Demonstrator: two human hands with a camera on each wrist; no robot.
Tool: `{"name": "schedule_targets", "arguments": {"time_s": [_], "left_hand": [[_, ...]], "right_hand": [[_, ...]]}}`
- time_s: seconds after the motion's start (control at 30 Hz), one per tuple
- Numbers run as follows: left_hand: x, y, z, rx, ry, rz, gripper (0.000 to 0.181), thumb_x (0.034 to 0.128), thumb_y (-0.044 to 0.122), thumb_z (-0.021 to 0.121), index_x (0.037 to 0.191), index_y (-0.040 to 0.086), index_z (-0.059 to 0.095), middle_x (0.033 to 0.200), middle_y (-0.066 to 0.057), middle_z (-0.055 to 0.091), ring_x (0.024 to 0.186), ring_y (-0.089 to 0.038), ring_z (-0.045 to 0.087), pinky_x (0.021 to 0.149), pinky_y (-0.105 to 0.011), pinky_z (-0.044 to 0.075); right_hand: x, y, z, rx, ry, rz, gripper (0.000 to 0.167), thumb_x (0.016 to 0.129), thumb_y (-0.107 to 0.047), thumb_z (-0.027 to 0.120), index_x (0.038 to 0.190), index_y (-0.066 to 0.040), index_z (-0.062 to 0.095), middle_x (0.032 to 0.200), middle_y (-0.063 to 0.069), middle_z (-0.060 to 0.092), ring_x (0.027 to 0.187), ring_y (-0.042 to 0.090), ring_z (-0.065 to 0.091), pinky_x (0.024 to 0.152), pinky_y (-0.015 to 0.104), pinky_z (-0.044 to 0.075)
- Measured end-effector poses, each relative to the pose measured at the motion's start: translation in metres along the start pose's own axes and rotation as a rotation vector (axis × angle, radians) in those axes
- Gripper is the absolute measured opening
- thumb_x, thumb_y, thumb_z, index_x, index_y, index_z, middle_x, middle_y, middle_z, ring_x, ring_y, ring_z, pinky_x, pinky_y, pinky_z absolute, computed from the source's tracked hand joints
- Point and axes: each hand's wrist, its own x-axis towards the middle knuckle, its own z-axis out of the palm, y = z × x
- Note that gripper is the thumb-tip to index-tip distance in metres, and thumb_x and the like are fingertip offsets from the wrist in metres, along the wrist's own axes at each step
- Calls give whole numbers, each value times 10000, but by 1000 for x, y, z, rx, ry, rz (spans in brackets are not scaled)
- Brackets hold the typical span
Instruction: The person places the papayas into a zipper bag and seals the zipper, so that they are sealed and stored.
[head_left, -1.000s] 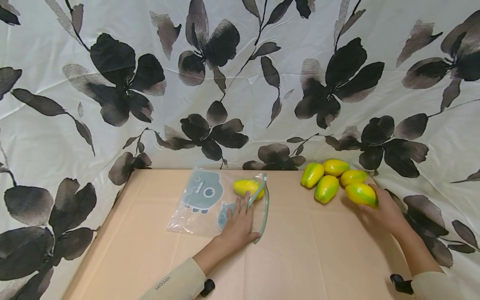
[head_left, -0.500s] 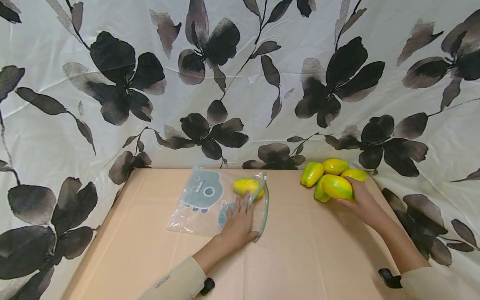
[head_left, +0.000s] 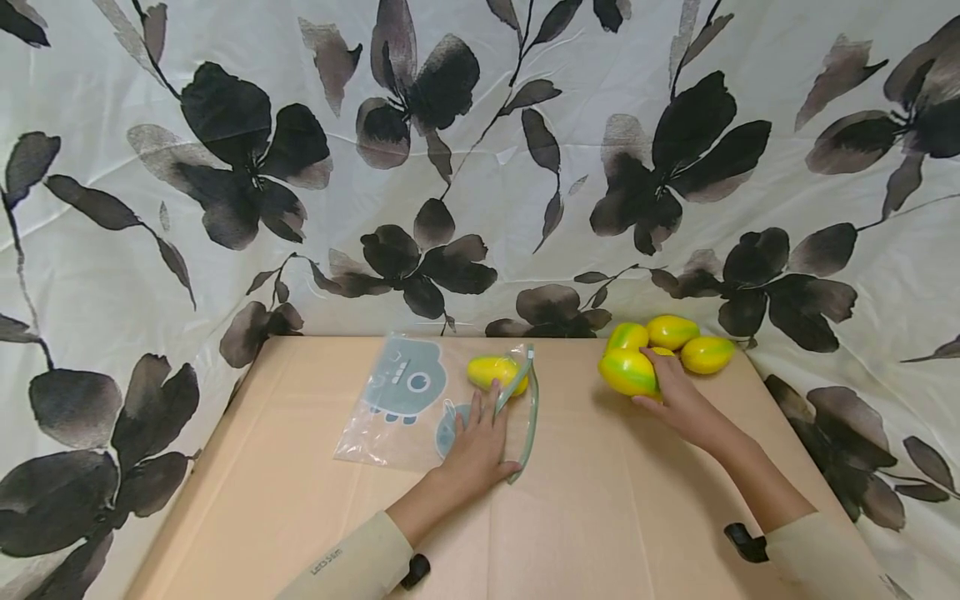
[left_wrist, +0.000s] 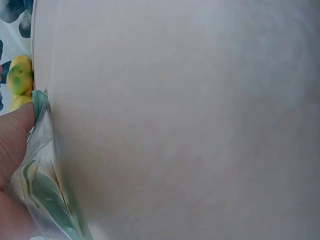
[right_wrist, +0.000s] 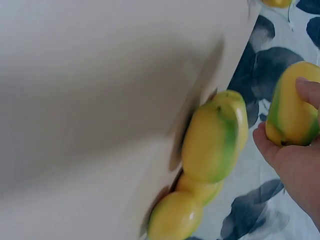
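Note:
A clear zip bag (head_left: pixel 468 429) with blue-grey cartoon prints lies on the board, its green-edged mouth parted at the right. One yellow mango (head_left: pixel 487 371) is inside near the mouth. My left hand (head_left: pixel 472 454) rests on the bag by that mouth, fingers straight and spread, thumb (left_wrist: pixel 20 117) touching the green edge. My right hand (head_left: pixel 686 404) grips a yellow-green mango (head_left: pixel 628 372), raised off the board, thumb (right_wrist: pixel 310 90) on one side and fingers on the other. Several more mangoes (head_left: pixel 707 356) lie at the board's back right, one partly hidden behind this hand.
A tan cardboard board (head_left: pixel 570 517) forms the work surface. Behind it and at its sides hangs or lies a white cloth (head_left: pixel 525 217) with dark flowers. A black strap piece (head_left: pixel 746 542) sits at the right wrist.
My right hand has carried its mango leftward from the right end of the group, passing over the other mangoes. My left hand and the bag have stayed put.

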Motion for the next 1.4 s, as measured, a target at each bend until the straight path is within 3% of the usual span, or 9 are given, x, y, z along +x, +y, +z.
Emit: {"name": "schedule_targets", "arguments": {"time_s": [0.2, 0.5, 0.83, 1.07, 1.4], "left_hand": [[1, 0, -1, 20, -8, -5, 1115, 808, 518, 841, 1610, -4, 268, 1734, -207, 13, 1529, -550, 202, 1051, -797, 348], [-1, 2, -3, 1, -22, -13, 1102, 806, 516, 843, 1603, -7, 292, 1736, -197, -2, 1535, -547, 182, 1055, -804, 334], [0, 1, -2, -17, -22, -8, 1104, 816, 506, 839, 1612, -6, 270, 1738, -189, -26, 1542, -542, 165, 1062, -807, 320], [0, 0, -3, -9, -30, -18, 1097, 818, 516, 835, 1614, 9, 275, 1738, -186, -30, 1544, -535, 168, 1075, -798, 317], [1, 1, -2, 7, -27, -13, 1120, 811, 527, 836, 1622, 15, 258, 1740, -179, -35, 1544, -531, 177, 1072, -790, 332]], "right_hand": [[9, -11, 15, 19, -71, 15, 814, 955, -86, 721, 1565, 87, 210, 1420, 367, 339, 1301, 499, 404, 1099, 693, 367], [18, -22, 42, -18, -83, -52, 795, 927, -32, 734, 1567, 48, 269, 1437, 350, 387, 1310, 487, 454, 1080, 664, 423], [30, -37, 59, -35, -152, -45, 819, 929, -90, 757, 1601, -37, 292, 1426, 285, 427, 1289, 443, 533, 1072, 605, 473], [38, -40, 69, -51, -172, -84, 798, 941, -130, 755, 1594, -31, 308, 1418, 257, 457, 1290, 389, 533, 1102, 572, 460], [49, -42, 76, 26, -168, -78, 741, 929, -92, 761, 1516, 30, 327, 1468, 254, 456, 1332, 378, 511, 1149, 559, 417]]}}
